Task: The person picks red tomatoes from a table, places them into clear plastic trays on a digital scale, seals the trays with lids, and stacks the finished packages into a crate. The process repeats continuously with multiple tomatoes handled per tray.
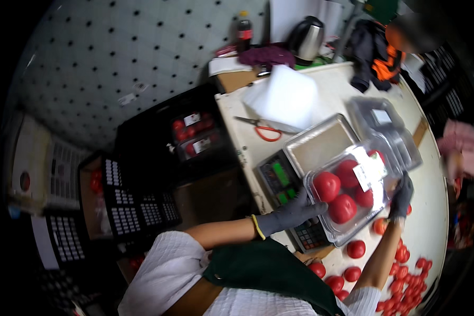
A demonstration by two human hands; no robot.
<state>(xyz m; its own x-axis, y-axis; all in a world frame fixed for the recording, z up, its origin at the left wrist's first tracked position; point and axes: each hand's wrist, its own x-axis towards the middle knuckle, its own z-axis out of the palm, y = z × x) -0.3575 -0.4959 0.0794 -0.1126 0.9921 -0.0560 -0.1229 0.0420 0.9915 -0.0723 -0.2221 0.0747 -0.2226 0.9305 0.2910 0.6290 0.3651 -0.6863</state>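
Observation:
A transparent plastic clamshell container of large red tomatoes is held in front of me, its lid bearing a white printed label. Grey-gloved, my left hand grips its left edge with the thumb over the rim. My right hand, in a matching glove, holds the opposite end. Beneath the container and beyond it is a digital scale with green displays and a metal pan. The container and my left hand cover part of the scale. Loose tomatoes lie near my right forearm.
Transparent plastic containers are stacked behind the held one. Orange-handled scissors and white sheets lie on the white table. A black crate at left holds packed tomatoes. An electric kettle and bottle stand at the back.

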